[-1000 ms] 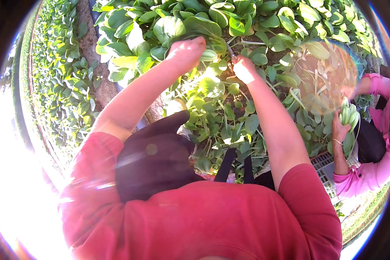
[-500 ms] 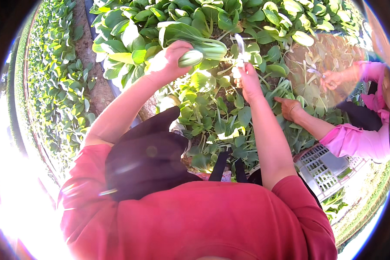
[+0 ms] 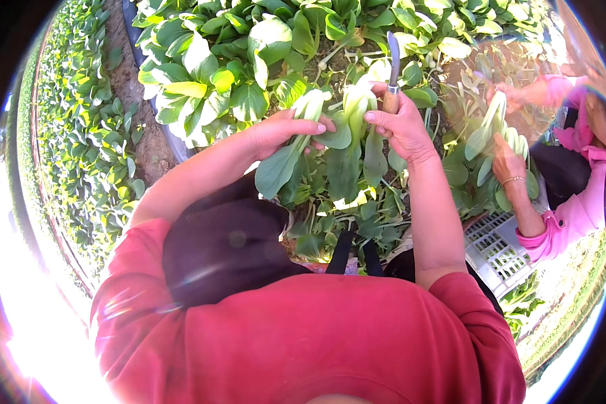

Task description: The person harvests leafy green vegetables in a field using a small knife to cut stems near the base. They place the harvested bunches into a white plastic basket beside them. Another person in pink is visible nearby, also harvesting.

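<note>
My left hand (image 3: 286, 132) is closed round a bok choy (image 3: 308, 108), its pale base up and its green leaves hanging down. Close beside it, a second bok choy (image 3: 358, 104) also hangs leaves down, with my right hand's thumb and fingers against its side. That same right hand (image 3: 402, 128) grips a small knife (image 3: 391, 97) by its wooden handle. The curved blade points up and away from me. Cut leaves (image 3: 310, 246) lie beneath both hands.
Growing bok choy (image 3: 209, 60) fills the bed ahead, edged by dark plastic sheeting (image 3: 172, 138) on the left. At right, a person in pink sleeves holds bok choy (image 3: 488, 128) above a pale plastic crate (image 3: 495, 252). More green rows (image 3: 81, 135) run along the far left.
My left hand has come down and nearer, and the bok choy are now turned base up. My right hand has tilted the knife upright beside them. The other person's hand has lifted bok choy.
</note>
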